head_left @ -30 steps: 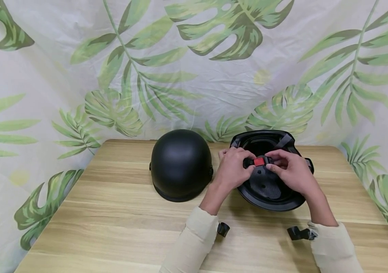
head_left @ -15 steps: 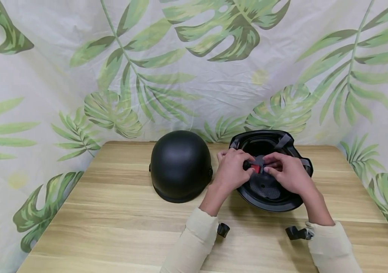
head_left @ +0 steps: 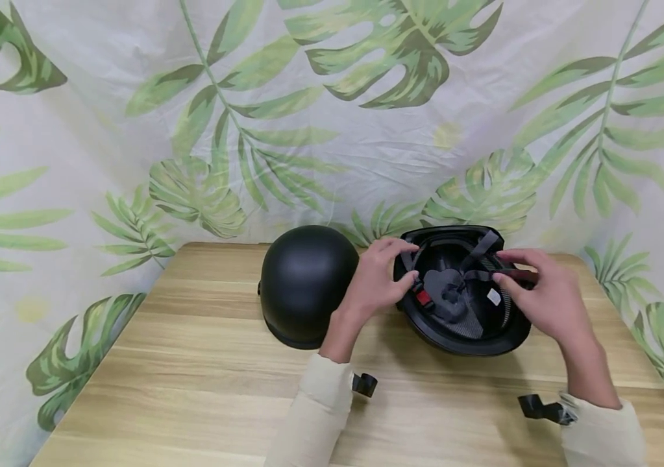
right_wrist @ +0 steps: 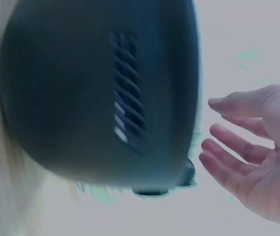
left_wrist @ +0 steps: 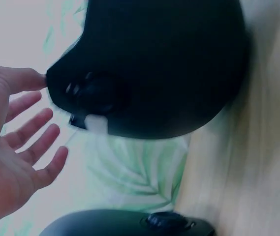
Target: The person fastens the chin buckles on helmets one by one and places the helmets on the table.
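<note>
A black helmet [head_left: 466, 344] lies upturned on the table, its padded inside facing up. Against its left inner side hangs a red and black buckle [head_left: 423, 298], and a dark strap [head_left: 478, 275] crosses toward the right side. My left hand [head_left: 374, 275] is at the left rim with thumb and fingers spread; in the left wrist view its thumb tip meets the helmet's edge. At the right rim is my right hand [head_left: 548, 292], fingers loosely bent around a gap. The right wrist view shows this hand [right_wrist: 258, 147] beside the helmet shell [right_wrist: 80, 98], holding nothing.
A second black helmet [head_left: 308, 285] stands dome up just left of my left hand. The wooden table [head_left: 191, 376] ends at a leaf-patterned cloth [head_left: 285, 130] behind both helmets. Black wrist mounts [head_left: 365, 384] stick out from the sleeves.
Both hands have let go of the buckle and moved apart to the helmet's two sides. The red buckle has dropped to the left inner side, and the helmet has tilted slightly.
</note>
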`<state>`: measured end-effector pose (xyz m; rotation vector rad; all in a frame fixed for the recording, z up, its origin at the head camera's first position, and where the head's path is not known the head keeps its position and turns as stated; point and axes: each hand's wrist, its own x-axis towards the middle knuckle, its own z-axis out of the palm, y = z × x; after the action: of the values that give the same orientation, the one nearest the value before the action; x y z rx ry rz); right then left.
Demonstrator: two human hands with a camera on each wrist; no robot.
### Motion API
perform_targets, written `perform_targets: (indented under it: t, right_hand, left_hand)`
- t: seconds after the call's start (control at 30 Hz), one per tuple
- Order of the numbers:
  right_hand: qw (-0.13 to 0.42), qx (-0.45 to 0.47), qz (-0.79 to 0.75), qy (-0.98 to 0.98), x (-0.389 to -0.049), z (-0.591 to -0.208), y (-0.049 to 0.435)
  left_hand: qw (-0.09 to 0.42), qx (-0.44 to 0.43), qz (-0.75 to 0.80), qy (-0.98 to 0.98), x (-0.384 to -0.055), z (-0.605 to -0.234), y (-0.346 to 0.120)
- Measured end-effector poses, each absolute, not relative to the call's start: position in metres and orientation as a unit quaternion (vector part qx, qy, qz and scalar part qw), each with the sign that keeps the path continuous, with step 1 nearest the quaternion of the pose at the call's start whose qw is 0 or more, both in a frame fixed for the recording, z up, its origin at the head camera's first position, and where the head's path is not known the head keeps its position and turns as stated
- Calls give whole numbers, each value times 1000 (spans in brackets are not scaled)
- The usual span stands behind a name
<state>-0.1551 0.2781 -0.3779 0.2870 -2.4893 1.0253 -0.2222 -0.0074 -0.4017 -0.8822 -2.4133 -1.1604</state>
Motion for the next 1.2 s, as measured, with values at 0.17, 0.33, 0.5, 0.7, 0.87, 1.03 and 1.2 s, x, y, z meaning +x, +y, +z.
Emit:
perform_targets:
  t: [0.17, 0.33, 0.5, 0.7, 0.87, 1.03, 1.2]
  right_hand:
    - [229, 104, 337, -907, -147, -380, 305]
    - [162, 99, 307, -932, -144, -384, 321]
    - [124, 67, 280, -950, -148, -390, 325]
    - [129, 53, 302, -943, -155, -397, 323]
    - [118, 36, 322, -939, -158, -402, 319]
    - [103, 34, 349, -931, -161, -409, 316]
    - [83, 38, 379, -921, -165, -416, 315]
  left_hand:
    - [114, -288, -423, -852, -224, -397, -24]
    - [2, -268, -441, -856, -225, -398, -32]
    - [-60, -246, -459, -852, -227, -401, -33]
    - [-66, -241, -455, -855, -227, -399, -34]
    - [-47, -241, -452, -857, -226, -396, -34]
    - [-15, -236, -472, -849, -224, -393, -35]
    - [-3, -223, -500, -837, -222, -392, -37]
